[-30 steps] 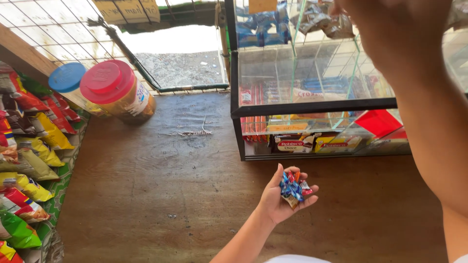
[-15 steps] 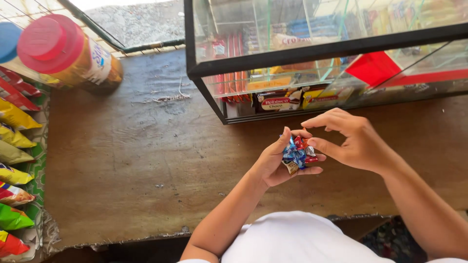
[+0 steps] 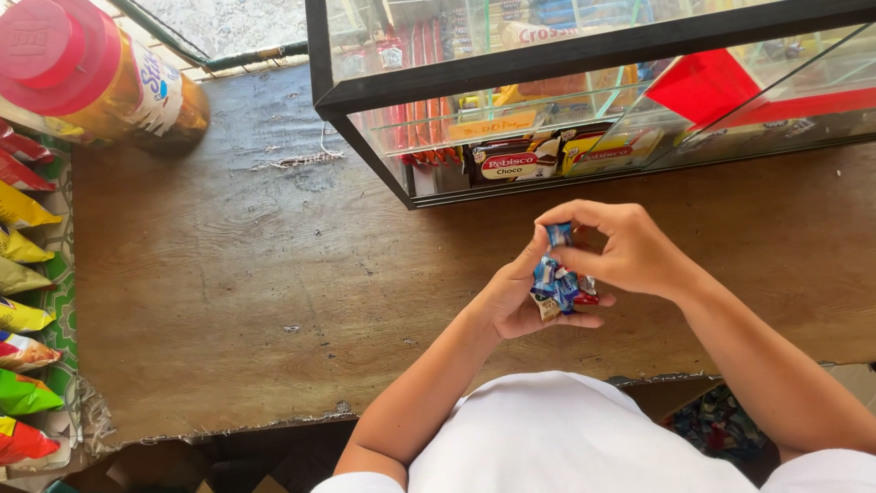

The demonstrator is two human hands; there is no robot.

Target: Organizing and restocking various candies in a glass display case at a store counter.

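Worn brown wood makes up the desk (image 3: pixel 228 292), with a glass display case (image 3: pixel 584 100) of packaged snacks along its far edge and a red-lidded plastic jar (image 3: pixel 91 78) at the far left. Hanging snack packets (image 3: pixel 23 310) in red, yellow and green line the left side. Near the middle, above the desk, the left hand (image 3: pixel 525 297) is cupped palm-up, its grip half closed around a small heap of wrapped candies (image 3: pixel 561 290) in blue, white and red. The right hand (image 3: pixel 620 246) sits just to the right and over it, thumb and forefinger pinched tight on one blue-wrapped candy (image 3: pixel 558 234) held just above the heap, the other fingers curled loosely.
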